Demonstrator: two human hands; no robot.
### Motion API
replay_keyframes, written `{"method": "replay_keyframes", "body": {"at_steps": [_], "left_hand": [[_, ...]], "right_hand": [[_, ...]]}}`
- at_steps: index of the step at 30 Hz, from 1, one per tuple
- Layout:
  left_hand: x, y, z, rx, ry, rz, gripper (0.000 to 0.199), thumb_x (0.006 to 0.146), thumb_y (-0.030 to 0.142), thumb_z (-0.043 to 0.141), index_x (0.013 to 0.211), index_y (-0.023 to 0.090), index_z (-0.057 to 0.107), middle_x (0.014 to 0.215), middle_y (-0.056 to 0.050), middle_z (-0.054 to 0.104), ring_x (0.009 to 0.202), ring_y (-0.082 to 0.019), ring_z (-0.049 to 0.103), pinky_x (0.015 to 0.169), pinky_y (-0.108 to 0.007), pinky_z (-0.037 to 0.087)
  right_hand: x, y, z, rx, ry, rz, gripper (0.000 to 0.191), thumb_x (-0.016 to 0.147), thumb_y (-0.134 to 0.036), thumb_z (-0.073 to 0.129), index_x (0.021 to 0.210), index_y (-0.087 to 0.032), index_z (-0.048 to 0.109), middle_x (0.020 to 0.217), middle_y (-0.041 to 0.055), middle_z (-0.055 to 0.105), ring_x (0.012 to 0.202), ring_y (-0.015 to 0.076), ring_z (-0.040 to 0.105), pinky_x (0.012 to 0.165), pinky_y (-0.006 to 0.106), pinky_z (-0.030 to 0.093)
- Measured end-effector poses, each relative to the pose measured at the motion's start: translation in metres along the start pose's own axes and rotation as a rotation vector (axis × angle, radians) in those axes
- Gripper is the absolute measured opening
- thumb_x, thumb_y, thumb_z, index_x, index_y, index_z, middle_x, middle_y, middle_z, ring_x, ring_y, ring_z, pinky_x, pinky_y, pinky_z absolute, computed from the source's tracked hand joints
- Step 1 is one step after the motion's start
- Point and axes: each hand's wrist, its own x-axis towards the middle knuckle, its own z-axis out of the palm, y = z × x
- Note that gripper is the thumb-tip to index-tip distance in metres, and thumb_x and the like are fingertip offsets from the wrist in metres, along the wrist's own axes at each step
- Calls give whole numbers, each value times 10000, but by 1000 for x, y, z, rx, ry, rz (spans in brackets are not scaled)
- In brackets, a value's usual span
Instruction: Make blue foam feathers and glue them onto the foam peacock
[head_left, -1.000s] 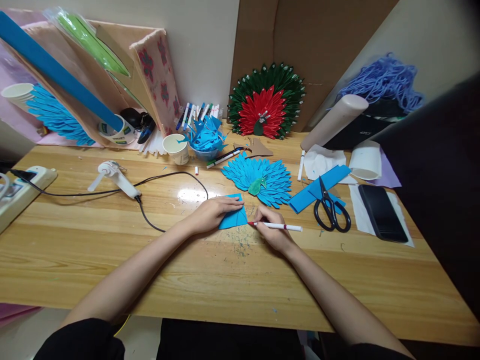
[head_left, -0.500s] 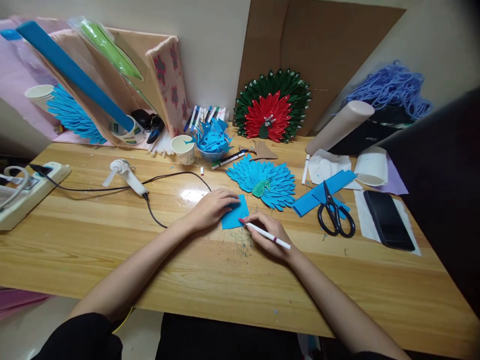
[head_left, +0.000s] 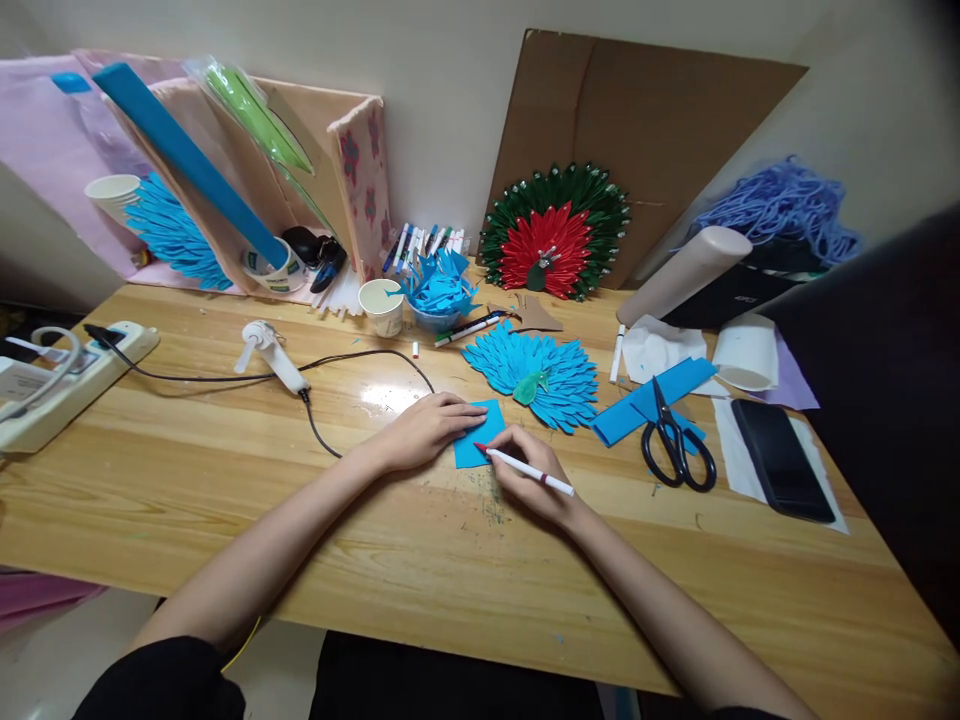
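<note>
Blue sheet (head_left: 489, 427): left side partly under the left hand (head_left: 427, 432), right edge partly behind the right hand (head_left: 541, 458).
Marker (head_left: 529, 470): whether its red tip touches the sheet cannot be told.
Blue feathers (head_left: 176, 235): partly hidden behind the pink partition (head_left: 169, 120).
Black bag (head_left: 709, 303): lettering too small to read.
Power strip (head_left: 90, 380): cut off by the left edge.
Left sleeve (head_left: 165, 685): cut off at the bottom.

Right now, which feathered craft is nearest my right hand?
The blue peacock with the green body; the red-green peacock stands farther back, the other blue feathers far left.
</note>
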Motion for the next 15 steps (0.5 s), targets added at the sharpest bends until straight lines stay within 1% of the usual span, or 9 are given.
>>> {"method": "replay_keyframes", "body": {"at_steps": [4,7,11,15], "left_hand": [[-1,1,-1,3,-10,3,382,898,210,336,1264,251,437,1281,-2,499,1058,-185,433,900,-355,376],[-2,3,-2,30,-30,13,438,872,141,351,1288,265,399,1296,-8,479,1051,-194,426,893,-370,360],[-3,3,-1,74,-64,-4,541,820,77,381,1316,290,348,1321,-7,447,1008,-202,429,868,-373,343],[-3,2,1,84,-86,-23,508,847,107,361,1317,300,343,1333,4,434,981,-195,425,838,-353,339]], "right_hand": [[-1,6,2,51,36,46,84,809,-273,488,827,-197,521,767,19,584,662,137,534,572,233,395],[0,8,3,68,60,63,91,815,-283,485,842,-199,508,796,19,589,683,139,545,592,233,405],[1,7,4,28,55,45,76,812,-266,487,847,-203,511,788,10,582,688,137,542,619,236,405],[1,4,2,-24,29,7,66,802,-241,488,833,-200,530,778,11,579,693,140,530,624,240,397]]}}
